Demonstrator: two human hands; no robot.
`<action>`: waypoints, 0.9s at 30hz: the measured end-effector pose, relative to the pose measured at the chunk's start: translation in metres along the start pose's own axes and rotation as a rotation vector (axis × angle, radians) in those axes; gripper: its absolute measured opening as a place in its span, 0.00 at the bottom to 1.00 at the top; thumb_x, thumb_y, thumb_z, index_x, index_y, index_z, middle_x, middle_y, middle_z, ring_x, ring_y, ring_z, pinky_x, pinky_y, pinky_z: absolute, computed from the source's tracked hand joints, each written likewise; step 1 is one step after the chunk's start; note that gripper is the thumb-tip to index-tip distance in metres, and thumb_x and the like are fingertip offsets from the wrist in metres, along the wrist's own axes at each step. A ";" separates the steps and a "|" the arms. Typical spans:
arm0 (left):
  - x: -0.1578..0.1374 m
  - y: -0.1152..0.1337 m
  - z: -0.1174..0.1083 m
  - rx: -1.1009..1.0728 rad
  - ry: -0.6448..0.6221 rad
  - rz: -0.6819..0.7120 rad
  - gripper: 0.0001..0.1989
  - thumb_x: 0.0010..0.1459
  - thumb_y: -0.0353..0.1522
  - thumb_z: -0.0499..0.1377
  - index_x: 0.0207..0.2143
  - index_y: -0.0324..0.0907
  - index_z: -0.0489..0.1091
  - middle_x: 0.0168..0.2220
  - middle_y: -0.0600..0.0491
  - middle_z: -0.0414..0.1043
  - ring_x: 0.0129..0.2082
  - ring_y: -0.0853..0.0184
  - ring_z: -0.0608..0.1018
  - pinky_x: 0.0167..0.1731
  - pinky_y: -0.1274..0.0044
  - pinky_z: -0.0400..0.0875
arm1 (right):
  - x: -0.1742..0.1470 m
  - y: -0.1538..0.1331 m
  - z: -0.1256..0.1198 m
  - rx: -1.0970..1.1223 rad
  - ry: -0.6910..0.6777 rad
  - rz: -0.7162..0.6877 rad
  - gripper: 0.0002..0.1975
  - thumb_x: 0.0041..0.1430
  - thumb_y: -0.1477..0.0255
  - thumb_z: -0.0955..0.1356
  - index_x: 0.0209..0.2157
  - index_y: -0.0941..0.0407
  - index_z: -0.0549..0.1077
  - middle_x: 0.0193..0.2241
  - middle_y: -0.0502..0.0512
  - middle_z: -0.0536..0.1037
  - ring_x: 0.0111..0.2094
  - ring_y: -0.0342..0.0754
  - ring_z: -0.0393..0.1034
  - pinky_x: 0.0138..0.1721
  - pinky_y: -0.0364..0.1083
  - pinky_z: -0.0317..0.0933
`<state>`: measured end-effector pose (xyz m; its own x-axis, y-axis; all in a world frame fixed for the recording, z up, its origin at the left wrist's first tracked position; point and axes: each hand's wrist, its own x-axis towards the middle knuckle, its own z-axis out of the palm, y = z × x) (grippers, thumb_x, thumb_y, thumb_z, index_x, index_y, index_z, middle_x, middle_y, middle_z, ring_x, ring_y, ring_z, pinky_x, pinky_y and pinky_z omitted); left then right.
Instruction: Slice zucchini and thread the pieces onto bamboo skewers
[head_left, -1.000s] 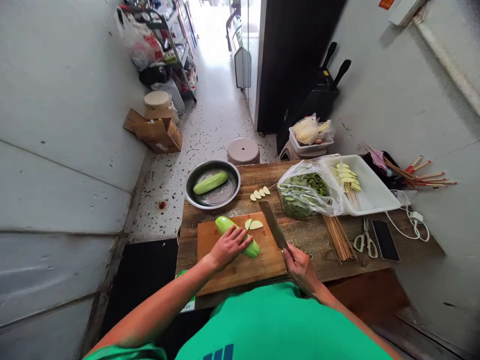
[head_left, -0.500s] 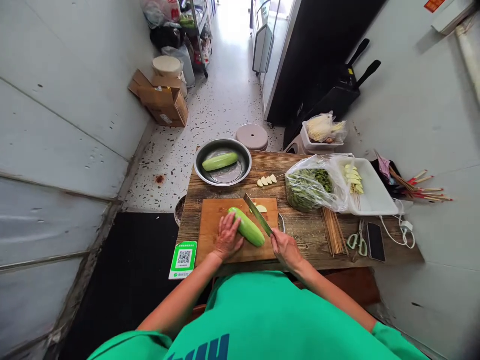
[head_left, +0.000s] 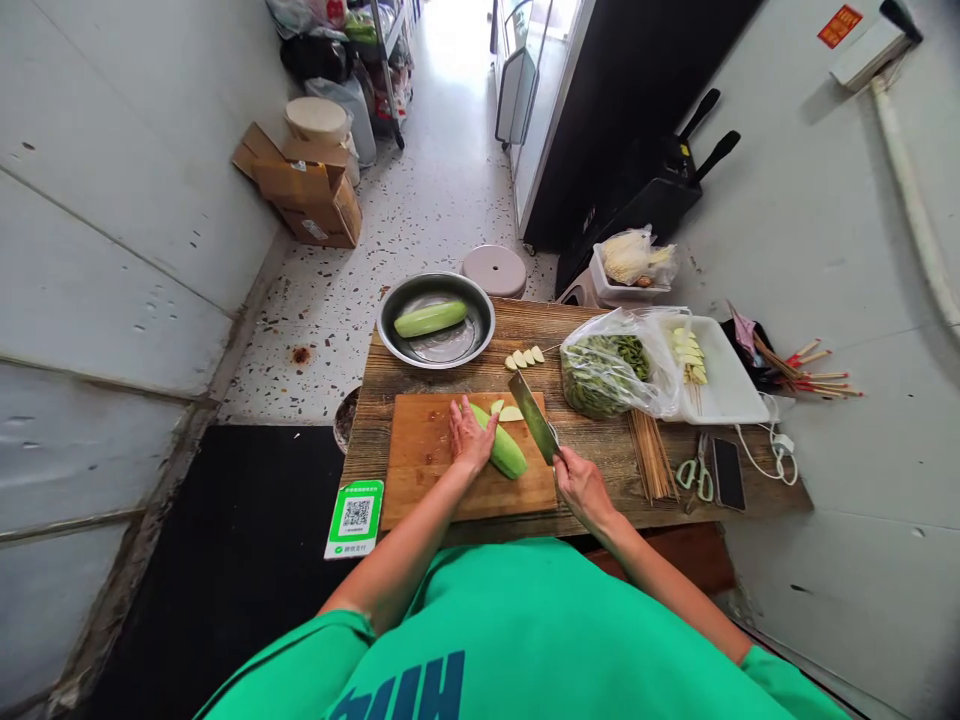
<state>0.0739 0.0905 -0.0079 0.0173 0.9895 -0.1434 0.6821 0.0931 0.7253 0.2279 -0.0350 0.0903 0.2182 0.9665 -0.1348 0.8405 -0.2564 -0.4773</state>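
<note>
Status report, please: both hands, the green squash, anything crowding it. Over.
Left hand on green squash, fingers extended. Right hand gripping knife, blade right of squash. Squash lying on wooden board. Nearby: cut slices by its far end.

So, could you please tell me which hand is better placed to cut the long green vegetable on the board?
Probably the right hand: it holds the knife close to the long green vegetable. The left hand rests on that vegetable, so it seems better placed to steady it.
</note>
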 end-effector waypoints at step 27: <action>-0.036 -0.037 0.029 -0.119 0.245 0.054 0.27 0.62 0.37 0.38 0.62 0.38 0.39 0.62 0.42 0.44 0.62 0.63 0.45 0.58 0.62 0.41 | 0.002 -0.029 0.032 -0.246 -0.167 -0.243 0.13 0.62 0.73 0.53 0.32 0.59 0.65 0.21 0.53 0.70 0.21 0.42 0.62 0.22 0.41 0.45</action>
<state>0.0696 0.0481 -0.0490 -0.1362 0.9892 0.0545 0.5939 0.0375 0.8037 0.1886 -0.0257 0.0761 -0.0685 0.9789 -0.1925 0.9562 0.0094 -0.2925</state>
